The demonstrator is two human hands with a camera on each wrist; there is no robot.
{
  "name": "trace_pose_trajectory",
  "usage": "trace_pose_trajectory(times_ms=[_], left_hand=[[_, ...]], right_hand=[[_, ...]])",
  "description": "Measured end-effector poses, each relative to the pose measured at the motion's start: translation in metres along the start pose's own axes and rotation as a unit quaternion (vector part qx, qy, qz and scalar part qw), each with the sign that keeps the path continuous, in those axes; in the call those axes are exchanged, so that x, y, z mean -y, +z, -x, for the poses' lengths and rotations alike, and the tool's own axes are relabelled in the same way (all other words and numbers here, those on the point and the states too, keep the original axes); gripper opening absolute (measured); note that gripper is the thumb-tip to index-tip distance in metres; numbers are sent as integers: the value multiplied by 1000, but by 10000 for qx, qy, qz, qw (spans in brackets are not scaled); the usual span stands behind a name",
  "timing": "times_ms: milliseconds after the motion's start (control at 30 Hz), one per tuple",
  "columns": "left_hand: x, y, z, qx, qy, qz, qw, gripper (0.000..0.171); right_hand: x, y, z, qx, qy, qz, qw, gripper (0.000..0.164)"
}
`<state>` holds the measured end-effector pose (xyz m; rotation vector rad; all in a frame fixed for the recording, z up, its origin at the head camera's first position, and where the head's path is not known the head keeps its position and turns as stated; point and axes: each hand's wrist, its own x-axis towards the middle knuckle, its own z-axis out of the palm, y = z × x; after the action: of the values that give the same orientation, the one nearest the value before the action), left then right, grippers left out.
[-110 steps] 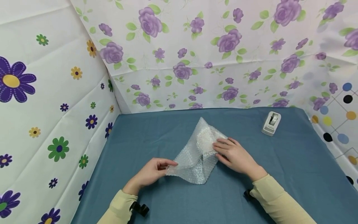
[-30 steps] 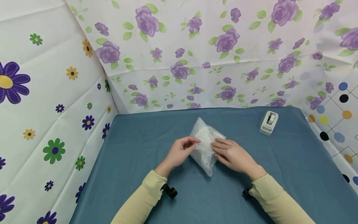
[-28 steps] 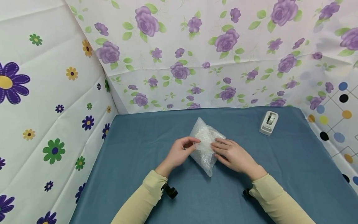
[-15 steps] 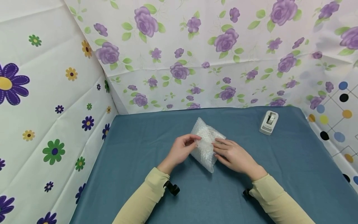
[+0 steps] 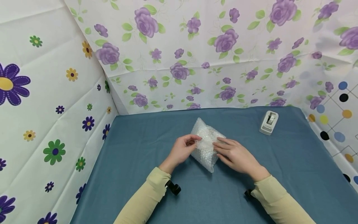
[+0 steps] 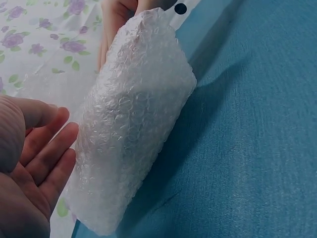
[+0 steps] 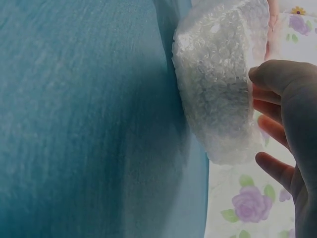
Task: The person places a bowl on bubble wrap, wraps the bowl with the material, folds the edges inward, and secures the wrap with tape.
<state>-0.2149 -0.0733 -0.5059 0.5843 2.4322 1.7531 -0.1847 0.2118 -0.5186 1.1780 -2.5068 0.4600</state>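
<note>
A folded bundle of clear bubble wrap [image 5: 205, 149] lies on the blue cloth, bulging in the middle; what it encloses is hidden. My left hand [image 5: 181, 150] is at its left side, thumb and index finger pinching a corner of the wrap over the top. In the left wrist view, the other fingers of the left hand [image 6: 37, 148] are spread beside the wrap [image 6: 129, 119]. From the right, my right hand [image 5: 236, 156] rests nearly straight fingers on the bundle. The right wrist view shows the thumb of the right hand [image 7: 287, 114] along the near side of the wrap [image 7: 218, 84].
A white tape dispenser [image 5: 269, 123] stands at the back right of the blue cloth [image 5: 134, 143]. Flowered sheets [image 5: 179, 56] hang behind and to the left, and a dotted one [image 5: 346, 115] to the right. Each wrist carries a small black camera [image 5: 173, 188].
Since the earliest frame, my left hand has brought the wrap's near-left corner up and rightward over the bundle, making it smaller. In the last half second, the hands have barely moved.
</note>
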Motion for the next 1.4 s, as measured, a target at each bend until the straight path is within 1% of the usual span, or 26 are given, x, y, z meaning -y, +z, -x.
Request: trace_pose_trajectory(times_ms=[100,333,567,767,1067,1200,1400], left_hand=[[-2,1,-2,-7,-26,-106,9999,26],[-9,2,-7,47,89,-446,9990,25],[-11,5,-14,45,163,-758,9970,22],[-16,7,-21,96,50,-971,9952,21],[-22,13,-31,250,-47,-1423,9895,21],[-23,17,-34,231,-134,-1486,9885,20],[-22,21,-35,118,-216,-1620,9865,19]], right_hand=[[-1,-2,1,-2,43,1,10000,41],[-1,-2,4,0,49,-13,10000,42],[-1,0,6,-28,33,51,10000,42],[-1,-1,7,-100,11,87,9999,43],[0,-5,12,-269,-116,9,9996,47],[1,-7,13,-323,-104,0,9994,47],[1,-9,16,-315,-70,-2,9995,46]])
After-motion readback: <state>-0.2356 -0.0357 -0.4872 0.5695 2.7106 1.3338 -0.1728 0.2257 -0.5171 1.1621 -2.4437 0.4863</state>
